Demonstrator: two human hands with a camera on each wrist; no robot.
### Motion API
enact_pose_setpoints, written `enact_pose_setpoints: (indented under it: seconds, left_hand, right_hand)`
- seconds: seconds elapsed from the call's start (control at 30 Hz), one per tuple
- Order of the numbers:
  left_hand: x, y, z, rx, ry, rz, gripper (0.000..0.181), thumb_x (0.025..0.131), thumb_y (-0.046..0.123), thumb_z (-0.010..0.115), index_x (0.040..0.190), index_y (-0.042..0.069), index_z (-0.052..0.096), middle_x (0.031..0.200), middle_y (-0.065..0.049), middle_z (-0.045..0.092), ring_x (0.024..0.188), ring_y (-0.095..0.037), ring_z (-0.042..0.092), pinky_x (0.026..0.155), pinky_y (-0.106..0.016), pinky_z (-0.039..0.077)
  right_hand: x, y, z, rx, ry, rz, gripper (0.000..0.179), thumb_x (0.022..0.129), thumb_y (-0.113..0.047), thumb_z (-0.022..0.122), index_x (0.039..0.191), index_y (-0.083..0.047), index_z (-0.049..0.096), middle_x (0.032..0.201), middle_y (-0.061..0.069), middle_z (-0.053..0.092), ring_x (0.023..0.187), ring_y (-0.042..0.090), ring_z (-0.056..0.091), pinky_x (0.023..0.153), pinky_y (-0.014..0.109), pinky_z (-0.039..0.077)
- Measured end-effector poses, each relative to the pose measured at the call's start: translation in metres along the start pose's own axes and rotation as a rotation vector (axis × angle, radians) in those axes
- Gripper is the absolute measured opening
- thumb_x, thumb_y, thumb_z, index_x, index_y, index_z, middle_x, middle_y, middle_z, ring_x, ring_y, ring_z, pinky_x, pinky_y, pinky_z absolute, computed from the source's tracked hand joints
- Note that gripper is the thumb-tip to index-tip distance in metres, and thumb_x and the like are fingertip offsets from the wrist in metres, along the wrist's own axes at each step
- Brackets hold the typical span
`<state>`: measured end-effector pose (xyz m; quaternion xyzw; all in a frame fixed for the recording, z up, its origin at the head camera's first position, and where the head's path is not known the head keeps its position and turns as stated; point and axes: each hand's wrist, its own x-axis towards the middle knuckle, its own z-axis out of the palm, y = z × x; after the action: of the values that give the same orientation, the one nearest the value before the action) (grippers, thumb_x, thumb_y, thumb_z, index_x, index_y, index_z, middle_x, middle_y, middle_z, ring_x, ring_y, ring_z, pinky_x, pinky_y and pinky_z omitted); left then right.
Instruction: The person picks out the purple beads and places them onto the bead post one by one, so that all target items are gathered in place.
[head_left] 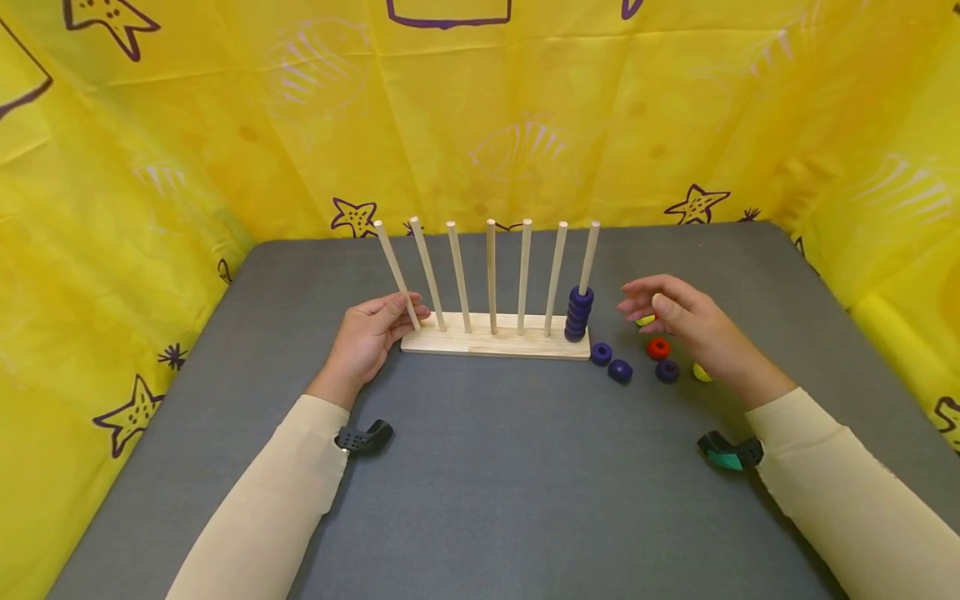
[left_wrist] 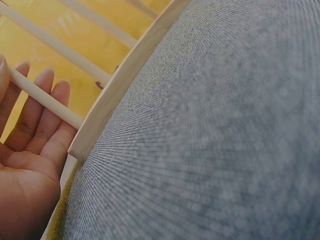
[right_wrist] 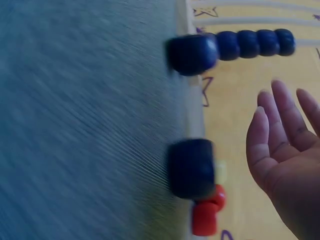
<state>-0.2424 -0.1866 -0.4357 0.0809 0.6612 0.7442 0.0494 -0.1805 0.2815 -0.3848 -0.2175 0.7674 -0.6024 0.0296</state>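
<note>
Left grip (head_left: 366, 337) grasping leftmost peg (head_left: 392, 259) of seven; right grip (head_left: 696, 325) released, near three loose blue beads (head_left: 620, 372).

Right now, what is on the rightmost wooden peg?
Stacked dark blue beads surround the peg low down; its upper part is bare. The stretch inside the beads is covered from view.
</note>
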Motion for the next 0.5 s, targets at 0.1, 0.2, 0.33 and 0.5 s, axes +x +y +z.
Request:
enact_pose_setpoints:
  seconds: [0.1,0.2,0.33,0.5]
  left_hand:
    - [0.0,-0.001,0.001,-0.003,-0.003,-0.001,0.051,0.114,0.022,0.061,0.14,-0.022,0.058,0.116,-0.016,0.077,0.112,-0.027,0.075,0.102,-0.039,0.057]
    - [0.0,-0.001,0.0,-0.006,0.0,0.003,0.051,0.114,0.022,0.061,0.14,-0.022,0.058,0.114,-0.015,0.077,0.111,-0.026,0.076,0.101,-0.037,0.058]
    - [0.001,-0.002,-0.001,-0.019,-0.001,0.016,0.051,0.114,0.02,0.06,0.14,-0.024,0.057,0.113,-0.012,0.077,0.11,-0.024,0.076,0.1,-0.035,0.058]
    - [0.001,-0.003,0.0,-0.031,-0.013,0.027,0.049,0.115,0.019,0.059,0.139,-0.023,0.058,0.112,-0.01,0.077,0.109,-0.023,0.076,0.099,-0.035,0.059]
  right_hand:
    - [0.0,0.006,0.007,-0.04,0.001,0.033,0.033,0.118,-0.017,0.047,0.143,-0.001,0.061,0.129,0.02,0.067,0.114,0.03,0.068,0.093,0.029,0.058]
    - [0.002,0.013,0.013,-0.097,-0.011,0.071,0.036,0.116,-0.017,0.054,0.144,0.005,0.058,0.132,0.022,0.068,0.116,0.03,0.068,0.092,0.028,0.058]
    - [0.003,0.023,0.018,-0.157,-0.029,0.1,0.036,0.112,-0.015,0.064,0.142,0.006,0.061,0.13,0.02,0.07,0.114,0.03,0.067,0.092,0.024,0.056]
    - [0.004,0.033,0.024,-0.278,-0.047,0.116,0.04,0.103,-0.015,0.08,0.137,0.0,0.066,0.121,0.012,0.071,0.107,0.028,0.065,0.087,0.028,0.056]
